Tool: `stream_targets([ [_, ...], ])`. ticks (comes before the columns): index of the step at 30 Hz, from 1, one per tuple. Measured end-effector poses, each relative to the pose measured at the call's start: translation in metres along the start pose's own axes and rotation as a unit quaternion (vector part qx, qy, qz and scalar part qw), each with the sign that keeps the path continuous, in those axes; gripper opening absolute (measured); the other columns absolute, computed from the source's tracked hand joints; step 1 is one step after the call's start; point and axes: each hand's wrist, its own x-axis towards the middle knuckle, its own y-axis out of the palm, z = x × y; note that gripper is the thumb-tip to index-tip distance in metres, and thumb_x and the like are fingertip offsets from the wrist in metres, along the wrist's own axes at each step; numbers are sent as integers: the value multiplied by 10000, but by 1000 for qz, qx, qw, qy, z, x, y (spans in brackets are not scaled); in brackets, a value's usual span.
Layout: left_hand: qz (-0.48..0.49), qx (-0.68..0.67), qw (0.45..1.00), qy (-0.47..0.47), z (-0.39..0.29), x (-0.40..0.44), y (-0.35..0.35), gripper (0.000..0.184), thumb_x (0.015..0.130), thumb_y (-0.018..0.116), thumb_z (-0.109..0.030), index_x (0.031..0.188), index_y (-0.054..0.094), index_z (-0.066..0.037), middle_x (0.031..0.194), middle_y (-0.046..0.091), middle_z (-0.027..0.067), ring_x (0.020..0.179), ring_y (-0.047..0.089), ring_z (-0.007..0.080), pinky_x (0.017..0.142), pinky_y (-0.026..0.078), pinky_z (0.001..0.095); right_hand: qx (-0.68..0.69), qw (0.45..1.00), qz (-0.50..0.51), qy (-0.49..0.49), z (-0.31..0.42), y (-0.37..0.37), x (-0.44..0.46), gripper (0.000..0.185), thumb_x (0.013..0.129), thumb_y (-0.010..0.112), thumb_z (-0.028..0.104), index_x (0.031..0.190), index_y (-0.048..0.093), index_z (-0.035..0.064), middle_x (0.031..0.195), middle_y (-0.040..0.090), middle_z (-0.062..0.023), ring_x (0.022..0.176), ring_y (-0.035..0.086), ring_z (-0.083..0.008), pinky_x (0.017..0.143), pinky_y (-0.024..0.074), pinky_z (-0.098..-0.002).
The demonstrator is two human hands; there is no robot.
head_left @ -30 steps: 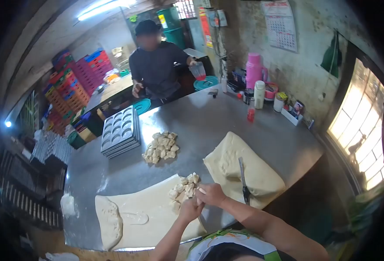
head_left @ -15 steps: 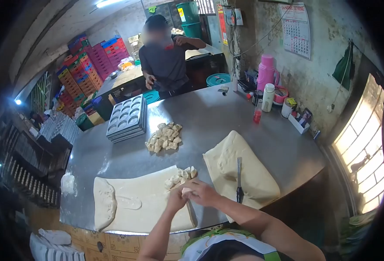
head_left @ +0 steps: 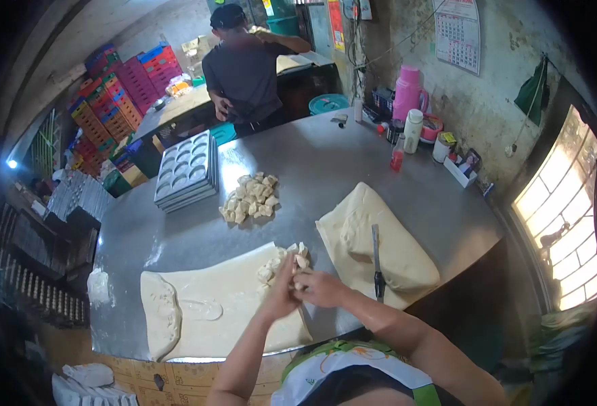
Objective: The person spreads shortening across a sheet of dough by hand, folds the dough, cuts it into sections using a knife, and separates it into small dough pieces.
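My left hand [head_left: 281,296] is side-on over the right end of a flat sheet of dough [head_left: 237,287], its fingers stretched upward beside a small heap of dough pieces [head_left: 269,272]. Close against it, my right hand [head_left: 320,289] has its fingers curled around a small lump of dough [head_left: 301,279], which they partly hide. To the right lies a thick folded slab of dough [head_left: 352,223]. A scraper or knife with a dark handle [head_left: 378,284] rests on that slab.
A second heap of dough pieces [head_left: 250,199] lies mid-table by stacked round-cup baking pans [head_left: 187,166]. Along the wall stand a pink thermos [head_left: 407,95], a white bottle [head_left: 412,131] and a small red bottle [head_left: 397,157]. A person [head_left: 244,74] stands across the metal table [head_left: 298,162].
My left fingers have straightened upward from around the dough, and my right hand has shifted slightly. The view has tilted down a little. The person opposite has lowered one hand slightly.
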Motion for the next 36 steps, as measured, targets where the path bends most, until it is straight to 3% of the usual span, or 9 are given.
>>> stream_targets([
  [7, 135, 54, 979, -144, 11, 5, 2, 329, 809, 637, -18, 1126, 681, -91, 1043, 689, 175, 981, 667, 330, 843, 519, 404, -55, 995, -83, -21, -28, 38, 9, 372, 800, 751, 332, 1044, 673, 63, 981, 673, -198, 908, 675, -333, 768, 539, -423],
  [10, 279, 220, 922, -152, -13, 9, -7, 237, 780, 715, -96, 1016, 691, -81, 1023, 694, 178, 962, 665, 331, 843, 519, 419, -217, 939, 77, 255, -57, 35, 14, 412, 795, 773, 308, 1108, 651, 70, 1066, 661, -152, 925, 651, -322, 807, 527, -384],
  [14, 152, -53, 985, -57, -23, 11, -33, 219, 746, 762, -178, 934, 716, -77, 889, 671, 113, 954, 640, 325, 791, 520, 393, -228, 949, -38, 215, -97, 37, 5, 602, 771, 792, 330, 1274, 573, 80, 1098, 639, -180, 1010, 629, -353, 858, 514, -420],
  [19, 140, 191, 967, -97, 142, -26, -65, 395, 717, 788, -165, 1062, 625, -66, 1071, 562, 172, 1077, 565, 393, 854, 504, 453, 33, 936, 62, 345, -51, 18, -4, 847, 727, 822, 353, 1431, 428, 96, 1196, 586, -203, 1088, 594, -384, 914, 489, -463],
  [22, 238, 208, 946, -77, 185, -27, -50, 648, 672, 825, -148, 1209, 478, -45, 1257, 437, 254, 1126, 549, 425, 927, 493, 475, -258, 953, 3, 159, -112, 55, -35, 926, 728, 813, 310, 1495, 333, 115, 1316, 499, -226, 1081, 597, -411, 918, 490, -491],
  [26, 149, 85, 977, -124, 155, 90, -23, 678, 630, 830, -88, 1188, 448, -48, 1251, 420, 253, 1106, 533, 468, 971, 479, 479, -280, 925, 85, 244, -146, 83, 63, 975, 711, 817, 241, 1518, 279, 139, 1399, 449, -221, 1133, 581, -409, 924, 498, -473],
  [30, 83, -334, 932, -114, 147, 188, -48, 504, 774, 784, -100, 1151, 454, -46, 1290, 475, 178, 1139, 578, 304, 875, 510, 428, -169, 952, -30, 254, -141, 64, 161, 881, 765, 772, 219, 1499, 303, 87, 1435, 429, -228, 1199, 557, -405, 967, 483, -441],
  [34, -101, 54, 986, 125, 121, 221, -107, 354, 880, 690, -99, 1208, 571, -38, 1235, 589, 138, 1034, 625, 194, 848, 519, 361, -124, 978, -112, 127, -97, 33, 190, 741, 813, 738, 182, 1450, 382, 55, 1430, 466, -182, 1191, 578, -337, 971, 479, -401],
  [36, 88, -113, 977, -159, 125, 191, -129, 219, 918, 661, -143, 1103, 646, -26, 1112, 665, 103, 990, 627, 135, 836, 515, 331, -87, 989, -32, 115, -92, 24, 174, 644, 835, 728, 165, 1402, 452, 34, 1389, 517, -152, 1177, 590, -278, 969, 478, -378],
])
